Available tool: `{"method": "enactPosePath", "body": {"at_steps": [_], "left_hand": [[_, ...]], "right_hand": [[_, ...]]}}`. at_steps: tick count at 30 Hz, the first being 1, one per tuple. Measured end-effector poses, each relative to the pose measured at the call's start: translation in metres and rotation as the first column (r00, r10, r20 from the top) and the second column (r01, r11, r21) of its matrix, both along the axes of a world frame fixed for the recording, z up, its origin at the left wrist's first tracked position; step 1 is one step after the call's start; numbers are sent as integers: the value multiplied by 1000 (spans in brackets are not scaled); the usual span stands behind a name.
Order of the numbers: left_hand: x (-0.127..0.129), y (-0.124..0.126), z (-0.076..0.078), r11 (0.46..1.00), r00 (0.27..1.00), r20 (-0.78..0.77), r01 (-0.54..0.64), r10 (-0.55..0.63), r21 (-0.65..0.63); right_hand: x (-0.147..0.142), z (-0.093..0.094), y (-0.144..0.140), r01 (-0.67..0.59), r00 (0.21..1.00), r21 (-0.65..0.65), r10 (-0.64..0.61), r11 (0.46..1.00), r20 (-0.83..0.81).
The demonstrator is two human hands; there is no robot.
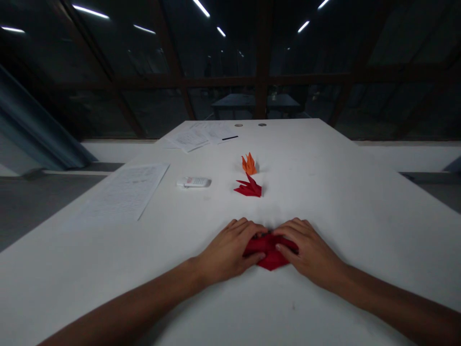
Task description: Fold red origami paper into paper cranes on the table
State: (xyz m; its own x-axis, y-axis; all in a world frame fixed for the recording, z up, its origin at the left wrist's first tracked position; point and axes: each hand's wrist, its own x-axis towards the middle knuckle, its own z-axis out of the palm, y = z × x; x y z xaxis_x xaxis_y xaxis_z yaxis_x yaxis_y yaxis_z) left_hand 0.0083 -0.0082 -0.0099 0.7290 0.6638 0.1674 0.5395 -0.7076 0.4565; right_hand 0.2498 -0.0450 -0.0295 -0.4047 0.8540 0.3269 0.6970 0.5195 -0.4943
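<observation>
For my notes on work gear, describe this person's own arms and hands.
The left hand and right hand wear no gloves. The left forearm and right forearm are bare as far as they show: no sleeves, watch or bracelet. I can make out no rings in this dim picture.

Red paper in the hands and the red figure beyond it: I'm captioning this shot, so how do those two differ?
The red paper is held by the left hand and right hand; the red figure rests untouched on the table. The red paper looks low and broad, while the red figure has narrow points sticking out. Hands partly cover the red paper; the red figure is uncovered. Both are red and folded.
</observation>
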Motion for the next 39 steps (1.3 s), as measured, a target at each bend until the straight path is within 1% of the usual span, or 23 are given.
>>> {"method": "enactPosePath", "body": {"at_steps": [3, 7, 10, 14, 17, 20, 22, 24, 27, 30, 35, 37, 39], "left_hand": [[-1, 1, 0, 1000, 1000, 16, 27, -27, 5], [0, 2, 2, 995, 996, -24, 88, -87, 42], [0, 2, 3, 995, 997, -41, 64, -61, 72], [-1, 2, 1, 988, 997, -48, 72, -66, 133], [-1, 2, -1, 961, 991, -52, 132, -123, 241], [-3, 2, 1, 921, 968, -80, 250, -237, 298], [-3, 1, 3, 914, 955, -87, 298, -285, 276], [-4, 1, 5, 922, 952, -74, 307, -298, 237], [-4, 0, 7, 932, 952, -54, 305, -300, 197], [-2, 1, 6, 948, 962, -38, 272, -270, 168], [0, 4, 4, 977, 979, -17, 204, -204, 53], [1, 4, 4, 981, 981, -17, 192, -191, 26], [3, 4, 3, 984, 984, -27, 179, -179, 23]], "right_hand": [[0, 1, -1, -10, 1000, 13, 11, 1000, -23], [0, -2, -2, -110, 994, 103, 110, 989, 7], [-1, -3, -2, -185, 982, 161, 179, 969, 54], [-2, 1, -7, -223, 971, 197, 201, 955, 127], [-2, 5, -13, -256, 957, 224, 213, 940, 200], [-3, 8, -17, -265, 942, 230, 200, 936, 270], [-4, 9, -18, -255, 935, 217, 183, 942, 302], [-5, 9, -18, -238, 937, 211, 167, 948, 306], [-6, 8, -18, -209, 953, 215, 149, 954, 265], [-8, 6, -17, -174, 970, 184, 136, 968, 200], [-8, 4, -14, -89, 992, 66, 82, 994, 99], [-8, 6, -12, -75, 995, 85, 70, 994, 66], [-9, 11, -14, -46, 999, 188, 40, 981, 32]]}}
